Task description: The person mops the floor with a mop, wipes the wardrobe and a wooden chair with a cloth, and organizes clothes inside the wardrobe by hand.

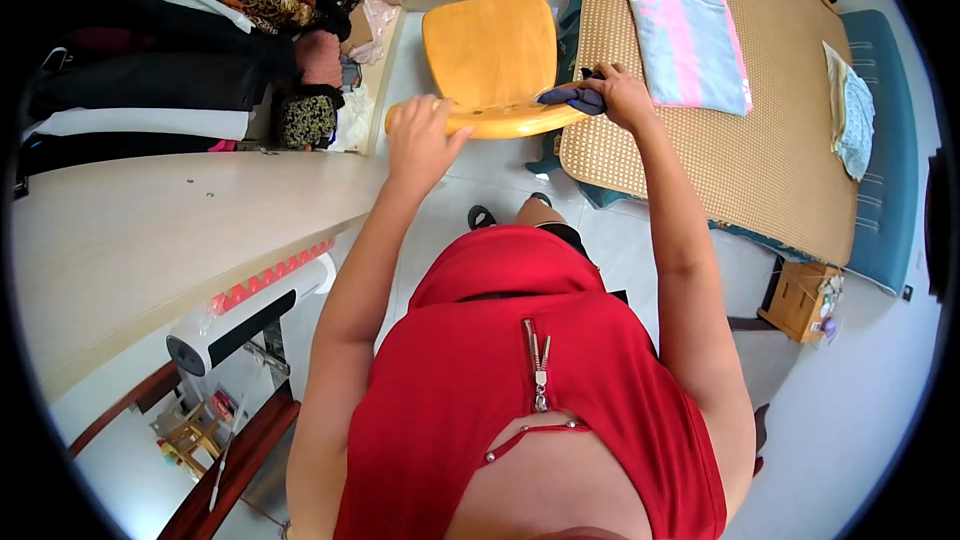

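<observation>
A wooden chair (490,40) stands ahead of me, its curved backrest toward me. My left hand (422,140) grips the left end of the backrest, fingers over the top and thumb on the near side. At the right end, my right hand (620,98) closes on a bunched dark blue cloth (572,98) that lies against the backrest. Whether those fingers also grip the wood is hidden. Just beyond the right hand, a folded pink and light blue garment (685,30) lies flat on the bed's woven mat (700,155).
An open wardrobe (200,190) on the left holds hanging clothes (150,75) and folded items. The bed's blue headboard (885,140) is at the right, with a light blue cloth (852,120) near it. A small wooden cabinet (800,302) stands beside the bed.
</observation>
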Demonstrator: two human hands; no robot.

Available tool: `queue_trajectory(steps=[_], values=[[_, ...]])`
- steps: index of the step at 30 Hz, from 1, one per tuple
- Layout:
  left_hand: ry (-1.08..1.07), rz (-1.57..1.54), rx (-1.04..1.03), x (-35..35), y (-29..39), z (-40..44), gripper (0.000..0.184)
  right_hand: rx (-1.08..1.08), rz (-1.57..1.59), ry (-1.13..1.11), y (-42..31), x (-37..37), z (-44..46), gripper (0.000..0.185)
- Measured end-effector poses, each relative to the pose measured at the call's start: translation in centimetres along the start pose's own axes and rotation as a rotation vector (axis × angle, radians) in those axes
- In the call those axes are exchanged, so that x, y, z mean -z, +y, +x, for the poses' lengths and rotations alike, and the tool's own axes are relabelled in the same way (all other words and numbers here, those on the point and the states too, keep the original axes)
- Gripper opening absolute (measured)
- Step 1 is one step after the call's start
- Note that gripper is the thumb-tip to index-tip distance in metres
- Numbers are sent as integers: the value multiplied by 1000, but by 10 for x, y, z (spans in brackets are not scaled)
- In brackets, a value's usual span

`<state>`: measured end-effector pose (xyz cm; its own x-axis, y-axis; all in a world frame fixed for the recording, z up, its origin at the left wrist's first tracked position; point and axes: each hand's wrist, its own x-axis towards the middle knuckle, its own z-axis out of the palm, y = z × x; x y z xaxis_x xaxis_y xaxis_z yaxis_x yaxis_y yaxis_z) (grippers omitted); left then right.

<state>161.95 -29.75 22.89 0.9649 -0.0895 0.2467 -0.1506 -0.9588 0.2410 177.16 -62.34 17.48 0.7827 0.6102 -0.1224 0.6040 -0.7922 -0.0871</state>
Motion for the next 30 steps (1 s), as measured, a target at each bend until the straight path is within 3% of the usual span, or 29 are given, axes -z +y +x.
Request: queue_trajectory(steps=[2, 5, 8, 11, 14, 17, 19, 23, 30], values=[[-96, -36, 60, -32, -10, 15, 41, 28, -2, 28, 1, -1, -1, 44], [-552, -22, 320, -45, -21, 44, 46, 63, -16, 46, 7, -6, 0, 46], [-709, -40, 289, -70, -49, 47, 56, 121, -16, 68, 12, -9, 2, 46], [-688, -48, 254, -83, -53, 47, 66, 130, -31, 52, 7, 1, 1, 46], [-623, -26, 207, -90, -58, 41, 63, 161, 11, 52, 7, 1, 3, 43], [-600, -91, 359, -55, -43, 38, 63, 217, 32, 67, 2, 9, 15, 40], [-731, -29, 405, -60, -43, 30, 63, 251, 18, 75, 4, 16, 31, 36], [-695, -133, 499, -61, -22, 28, 67, 324, -86, 126, 30, 14, 81, 29], [-746, -269, 542, -67, 19, 71, 68, 235, -75, 240, 65, 23, 194, 44]])
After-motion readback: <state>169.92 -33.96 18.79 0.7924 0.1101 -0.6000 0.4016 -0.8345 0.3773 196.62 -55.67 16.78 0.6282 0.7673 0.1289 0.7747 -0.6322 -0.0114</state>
